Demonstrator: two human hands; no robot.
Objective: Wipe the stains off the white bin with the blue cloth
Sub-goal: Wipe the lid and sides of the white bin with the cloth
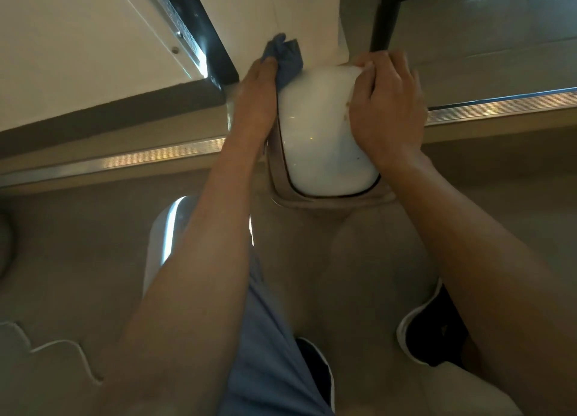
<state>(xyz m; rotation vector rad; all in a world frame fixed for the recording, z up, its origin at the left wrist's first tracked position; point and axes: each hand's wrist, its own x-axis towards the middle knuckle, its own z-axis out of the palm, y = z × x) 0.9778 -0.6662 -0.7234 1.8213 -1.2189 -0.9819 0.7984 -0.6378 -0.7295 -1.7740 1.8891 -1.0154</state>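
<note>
Pressing a soft blue cloth (285,63) at ten o'clock, the left hand (256,94) wipes the smooth, light white plastic bin (318,128) while the right hand (387,103) clamps its two o'clock side.

No readable txt, labels, nos. or signs anywhere.

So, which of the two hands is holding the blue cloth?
The left hand presses the crumpled blue cloth against the glossy white bin's side; the right hand grips the bin bare.
</note>
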